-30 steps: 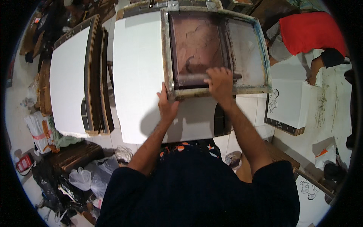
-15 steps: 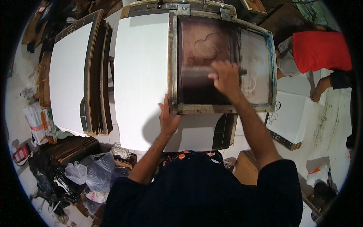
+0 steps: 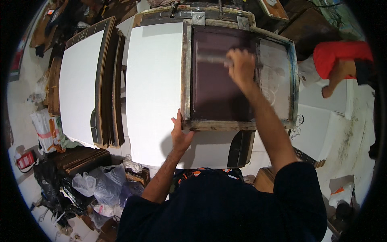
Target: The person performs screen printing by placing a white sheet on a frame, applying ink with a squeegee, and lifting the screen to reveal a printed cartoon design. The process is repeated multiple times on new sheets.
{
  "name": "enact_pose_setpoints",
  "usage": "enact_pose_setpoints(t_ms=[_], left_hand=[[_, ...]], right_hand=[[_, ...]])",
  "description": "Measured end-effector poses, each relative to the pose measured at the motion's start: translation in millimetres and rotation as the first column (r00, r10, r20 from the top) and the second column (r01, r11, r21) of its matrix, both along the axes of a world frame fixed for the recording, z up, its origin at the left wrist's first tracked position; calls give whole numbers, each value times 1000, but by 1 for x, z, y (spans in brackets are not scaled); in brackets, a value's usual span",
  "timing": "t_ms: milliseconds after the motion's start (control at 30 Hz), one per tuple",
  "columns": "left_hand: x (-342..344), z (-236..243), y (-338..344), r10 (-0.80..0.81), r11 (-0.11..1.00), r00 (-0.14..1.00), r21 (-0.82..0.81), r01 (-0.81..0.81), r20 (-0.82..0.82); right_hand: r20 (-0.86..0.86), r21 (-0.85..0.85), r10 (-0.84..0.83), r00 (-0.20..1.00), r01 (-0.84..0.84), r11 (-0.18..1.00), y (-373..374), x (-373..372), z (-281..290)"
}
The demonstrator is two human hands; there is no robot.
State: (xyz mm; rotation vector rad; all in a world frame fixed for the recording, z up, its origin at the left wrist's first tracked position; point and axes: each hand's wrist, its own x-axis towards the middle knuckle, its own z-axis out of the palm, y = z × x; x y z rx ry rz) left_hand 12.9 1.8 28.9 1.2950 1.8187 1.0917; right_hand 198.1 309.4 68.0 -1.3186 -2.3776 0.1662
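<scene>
A screen-printing frame (image 3: 186, 80) with a wooden border lies over white fabric (image 3: 155, 88) on a board. Its dark purple mesh (image 3: 221, 92) fills the left part; a paler strip (image 3: 278, 60) lies to the right. My right hand (image 3: 243, 67) is closed round a squeegee (image 3: 211, 59), blurred by motion, near the far end of the mesh. My left hand (image 3: 181, 136) holds the frame's near left corner, fingers along the side and thumb at the front edge.
At left, a stack of boards (image 3: 107, 92) carries white cloth (image 3: 80, 84). Plastic bags (image 3: 107, 183) lie at lower left. On the right, a person in red (image 3: 342, 56) reaches over white printed pieces (image 3: 314, 125). Metal hinges (image 3: 198, 18) hold the frame's far edge.
My right hand has moved the squeegee toward the far end. The light outlined shape on the mesh is now covered in dark purple. The other person's arm has shifted.
</scene>
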Motion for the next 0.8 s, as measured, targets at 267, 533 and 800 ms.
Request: enact_pose_setpoints(t_ms=[267, 533, 800], left_hand=[[2, 8, 4, 4, 1000, 997, 14, -3, -80], [2, 173, 43, -9, 961, 960, 267, -69, 279], [-153, 183, 105, 59, 877, 996, 480, -20, -66]], right_hand=[[26, -138, -39, 999, 42, 990, -231, 50, 41], [-94, 406, -36, 995, 71, 911, -177, 42, 157], [-112, 472, -189, 976, 219, 854, -60, 12, 344]])
